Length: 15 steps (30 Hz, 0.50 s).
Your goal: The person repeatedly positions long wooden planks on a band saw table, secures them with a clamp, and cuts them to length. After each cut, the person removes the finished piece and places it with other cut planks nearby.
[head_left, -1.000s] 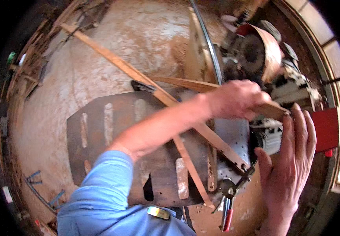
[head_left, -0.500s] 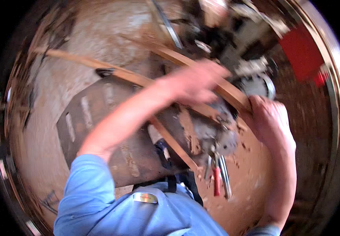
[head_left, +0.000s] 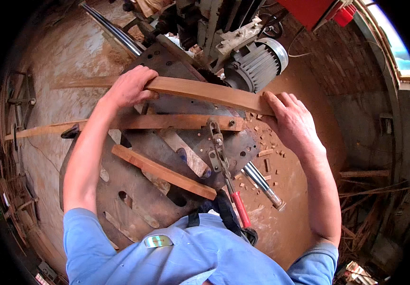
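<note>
A long, slightly curved wooden strip [head_left: 202, 91] lies across the far part of a dark slotted metal plate [head_left: 98, 190]. My left hand [head_left: 131, 88] closes over it left of the middle, and my right hand [head_left: 290, 116] grips its right end. The far-left end of the strip runs out past the plate. Just beyond the strip, part of a toothed saw blade [head_left: 209, 76] shows. Nearer me, a second curved strip [head_left: 167, 122] with a bolt near its right end lies under a toggle clamp [head_left: 219, 154] with a red handle [head_left: 241, 209]. A shorter wooden piece [head_left: 164, 172] rests closest to my body.
A grey finned motor [head_left: 257, 64] stands beyond the strip, with a red box [head_left: 304, 12] at the far right. Metal rods [head_left: 262, 185] stick out from the plate. Small wood offcuts [head_left: 265, 153] litter the floor at right, and scrap wood [head_left: 364, 190] is piled farther right.
My left hand has moved left along the strip and now grips it. The view has turned, so the strip lies more level and the motor shows more fully.
</note>
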Tool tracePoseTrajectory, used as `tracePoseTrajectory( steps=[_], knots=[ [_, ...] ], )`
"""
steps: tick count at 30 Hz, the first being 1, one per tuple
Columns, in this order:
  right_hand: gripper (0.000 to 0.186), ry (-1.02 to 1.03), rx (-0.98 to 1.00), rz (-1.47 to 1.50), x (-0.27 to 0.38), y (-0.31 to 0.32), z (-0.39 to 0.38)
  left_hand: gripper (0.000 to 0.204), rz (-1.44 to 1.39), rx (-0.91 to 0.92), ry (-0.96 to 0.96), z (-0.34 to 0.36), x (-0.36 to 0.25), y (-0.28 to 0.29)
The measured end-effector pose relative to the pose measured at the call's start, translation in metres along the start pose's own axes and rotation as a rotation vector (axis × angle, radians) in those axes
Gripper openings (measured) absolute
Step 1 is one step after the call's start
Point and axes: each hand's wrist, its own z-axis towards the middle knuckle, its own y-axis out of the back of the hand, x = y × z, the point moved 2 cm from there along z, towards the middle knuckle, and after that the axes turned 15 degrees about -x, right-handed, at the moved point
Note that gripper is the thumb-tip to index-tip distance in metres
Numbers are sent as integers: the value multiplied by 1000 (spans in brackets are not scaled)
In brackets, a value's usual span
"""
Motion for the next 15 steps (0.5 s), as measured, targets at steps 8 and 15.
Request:
tracePoseTrajectory(
  steps=[8, 15],
  knots=[
    [22, -711, -604, 469, 38, -70, -142, 47, 6, -113, 27, -11, -3, -16],
    [52, -2030, 100, 1653, 133, -199, -241, 45, 23, -128, -21, -22, -16, -23]
  ],
)
